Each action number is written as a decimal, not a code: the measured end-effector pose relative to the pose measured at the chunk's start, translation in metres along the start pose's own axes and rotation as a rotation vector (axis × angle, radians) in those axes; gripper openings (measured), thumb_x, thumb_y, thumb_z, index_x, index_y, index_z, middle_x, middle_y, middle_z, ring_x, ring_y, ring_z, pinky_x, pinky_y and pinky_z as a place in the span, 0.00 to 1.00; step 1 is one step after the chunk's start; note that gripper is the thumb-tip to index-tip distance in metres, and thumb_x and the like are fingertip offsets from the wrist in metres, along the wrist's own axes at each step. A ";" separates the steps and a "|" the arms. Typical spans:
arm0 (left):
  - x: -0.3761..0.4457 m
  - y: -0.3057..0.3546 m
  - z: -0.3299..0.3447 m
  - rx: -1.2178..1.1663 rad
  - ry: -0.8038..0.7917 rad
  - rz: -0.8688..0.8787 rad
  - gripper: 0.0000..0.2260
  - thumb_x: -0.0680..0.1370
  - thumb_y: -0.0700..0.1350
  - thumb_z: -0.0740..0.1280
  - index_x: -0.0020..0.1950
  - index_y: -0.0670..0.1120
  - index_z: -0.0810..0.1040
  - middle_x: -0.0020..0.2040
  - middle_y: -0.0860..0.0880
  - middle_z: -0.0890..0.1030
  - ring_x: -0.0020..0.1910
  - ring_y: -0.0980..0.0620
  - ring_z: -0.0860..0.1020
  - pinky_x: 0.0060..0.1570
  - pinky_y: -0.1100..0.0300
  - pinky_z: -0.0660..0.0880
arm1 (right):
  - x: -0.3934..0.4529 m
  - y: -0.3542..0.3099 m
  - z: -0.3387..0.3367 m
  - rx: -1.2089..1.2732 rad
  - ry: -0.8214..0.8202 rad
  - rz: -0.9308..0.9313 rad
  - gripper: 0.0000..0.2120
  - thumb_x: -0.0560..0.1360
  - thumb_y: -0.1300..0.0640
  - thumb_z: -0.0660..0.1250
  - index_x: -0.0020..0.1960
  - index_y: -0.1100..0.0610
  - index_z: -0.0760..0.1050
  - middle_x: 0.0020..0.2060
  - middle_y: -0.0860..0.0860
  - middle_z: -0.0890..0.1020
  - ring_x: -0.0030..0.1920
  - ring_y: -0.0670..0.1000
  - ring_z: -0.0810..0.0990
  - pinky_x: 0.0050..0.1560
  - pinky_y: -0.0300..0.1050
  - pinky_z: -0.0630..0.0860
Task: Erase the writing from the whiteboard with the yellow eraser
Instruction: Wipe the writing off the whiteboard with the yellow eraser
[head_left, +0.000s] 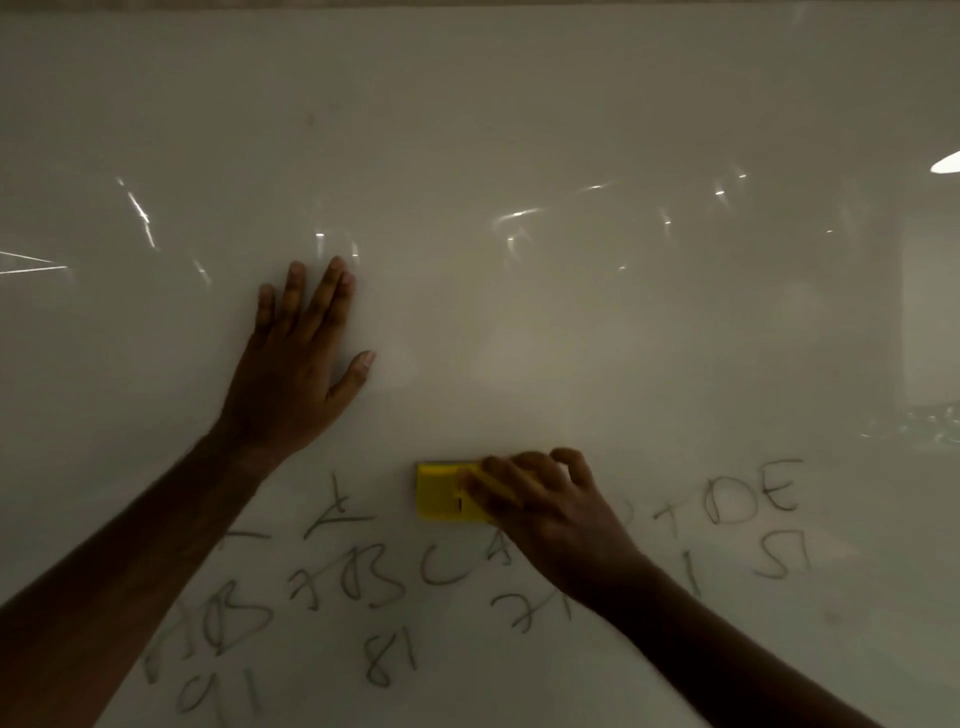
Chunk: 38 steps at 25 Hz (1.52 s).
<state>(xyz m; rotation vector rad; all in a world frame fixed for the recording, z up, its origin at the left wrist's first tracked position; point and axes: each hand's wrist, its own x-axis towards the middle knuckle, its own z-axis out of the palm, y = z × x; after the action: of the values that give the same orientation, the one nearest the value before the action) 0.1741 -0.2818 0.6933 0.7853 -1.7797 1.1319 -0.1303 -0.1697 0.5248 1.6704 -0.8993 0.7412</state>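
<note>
The whiteboard (519, 130) fills the whole view. Dark handwritten letters and numbers (395, 577) run across its lower part, from lower left to right. My right hand (550, 514) grips the yellow eraser (441, 491) and presses it flat on the board at the top edge of the writing; its fingers cover the eraser's right half. My left hand (296, 364) lies flat on the bare board up and to the left, fingers spread, holding nothing. Both forearms hide parts of the writing.
The upper part of the board carries no writing, only bright reflections of lights (945, 161). A narrow strip of wall (467, 3) shows above the board's top edge.
</note>
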 end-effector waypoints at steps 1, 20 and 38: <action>-0.007 -0.011 -0.003 0.008 -0.001 -0.006 0.37 0.86 0.61 0.54 0.88 0.41 0.52 0.89 0.43 0.53 0.87 0.33 0.53 0.84 0.34 0.51 | -0.013 -0.002 0.000 0.010 -0.021 -0.037 0.28 0.83 0.54 0.69 0.81 0.48 0.67 0.74 0.50 0.75 0.64 0.57 0.79 0.63 0.58 0.69; -0.067 -0.121 -0.021 -0.014 -0.009 -0.184 0.39 0.85 0.63 0.54 0.89 0.40 0.50 0.89 0.42 0.49 0.87 0.34 0.49 0.84 0.37 0.49 | 0.007 -0.015 0.001 -0.015 -0.038 -0.096 0.28 0.82 0.55 0.67 0.81 0.48 0.67 0.72 0.51 0.78 0.65 0.59 0.79 0.65 0.60 0.70; -0.099 -0.177 -0.021 -0.039 0.025 -0.158 0.39 0.85 0.64 0.55 0.89 0.41 0.50 0.89 0.44 0.49 0.87 0.35 0.47 0.85 0.38 0.43 | 0.110 -0.067 0.014 0.037 -0.002 0.037 0.26 0.81 0.47 0.69 0.78 0.45 0.70 0.71 0.49 0.78 0.58 0.57 0.77 0.60 0.60 0.71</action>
<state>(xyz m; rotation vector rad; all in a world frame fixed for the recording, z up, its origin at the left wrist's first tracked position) 0.3723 -0.3258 0.6750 0.8686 -1.6831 0.9964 -0.0149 -0.1938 0.5792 1.6909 -0.9247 0.7858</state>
